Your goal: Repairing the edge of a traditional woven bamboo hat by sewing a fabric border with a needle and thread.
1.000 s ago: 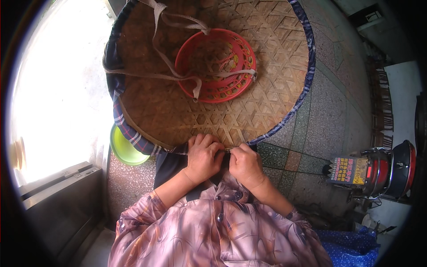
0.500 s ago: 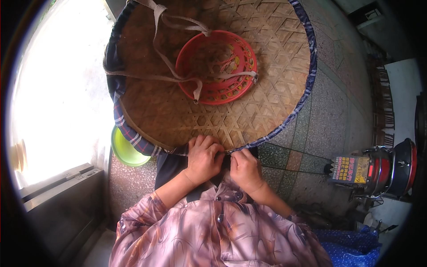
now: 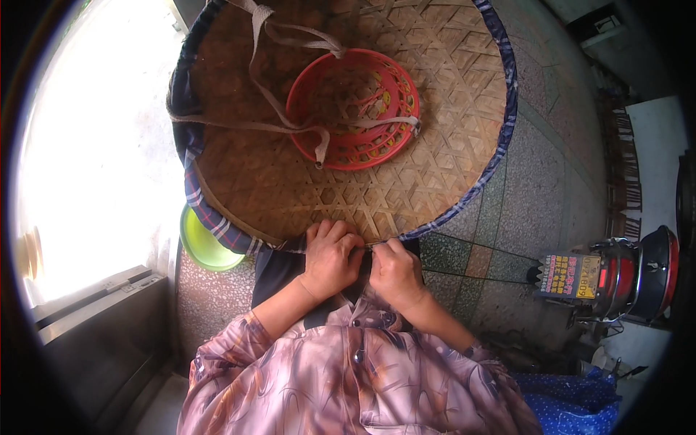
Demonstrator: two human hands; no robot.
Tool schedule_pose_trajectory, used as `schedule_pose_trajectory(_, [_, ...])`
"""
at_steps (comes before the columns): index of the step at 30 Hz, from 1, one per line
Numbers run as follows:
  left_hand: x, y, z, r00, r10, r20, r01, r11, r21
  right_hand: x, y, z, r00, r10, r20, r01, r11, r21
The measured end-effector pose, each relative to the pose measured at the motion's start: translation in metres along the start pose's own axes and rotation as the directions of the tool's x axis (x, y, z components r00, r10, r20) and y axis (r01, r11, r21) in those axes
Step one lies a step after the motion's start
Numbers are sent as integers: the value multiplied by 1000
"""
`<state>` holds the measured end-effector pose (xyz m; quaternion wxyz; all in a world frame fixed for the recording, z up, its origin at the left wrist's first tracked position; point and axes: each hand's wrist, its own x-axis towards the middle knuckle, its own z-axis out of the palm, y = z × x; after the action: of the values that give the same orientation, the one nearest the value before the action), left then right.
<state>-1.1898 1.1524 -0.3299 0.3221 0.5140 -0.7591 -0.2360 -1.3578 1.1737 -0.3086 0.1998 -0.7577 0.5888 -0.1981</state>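
Note:
A large round woven bamboo tray (image 3: 435, 145) is tilted up in front of me, its rim wrapped in dark plaid cloth binding (image 3: 210, 217). My left hand (image 3: 333, 254) is closed over the near rim, fingers curled around its edge. Just to its right, my right hand (image 3: 396, 272) is closed in a pinch against the same rim. Whatever lies between its fingertips is hidden or too small to make out. A red plastic basket (image 3: 312, 72) sits in the tray. Beige cloth straps (image 3: 257, 51) run from the upper left rim across the tray to the basket.
A light green basin (image 3: 206, 243) stands on the speckled floor beyond my left forearm. To the right is a motorbike's rear end (image 3: 616, 272) with a plate. Blue dotted cloth (image 3: 573, 399) lies at the lower right. A bright doorway (image 3: 94, 145) is on the left.
My right hand has shifted slightly left along the rim, closer to my left hand. The left hand and the tray have hardly moved.

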Motion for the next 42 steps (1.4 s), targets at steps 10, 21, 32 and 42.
schedule_pose_trajectory(10, [1, 0, -2, 1000, -3, -7, 2, 1000, -11, -10, -3, -11, 991, 129, 46, -134, 982, 133])
schedule_pose_trajectory(21, [2, -2, -2, 1000, 6, -13, -6, 1000, -23, -11, 5, 2, 999, 42, 30, -41, 998, -54])
schedule_pose_trajectory(32, [1, -7, -2, 1000, 20, -24, -21, 1000, -12, 1, -3, -10, 981, 13, 195, 23, 983, -181])
schedule_pose_trajectory(42, [0, -10, -3, 998, 56, -23, -57, 998, -38, 15, 8, -26, 953, -192, 233, 255, 925, -283])
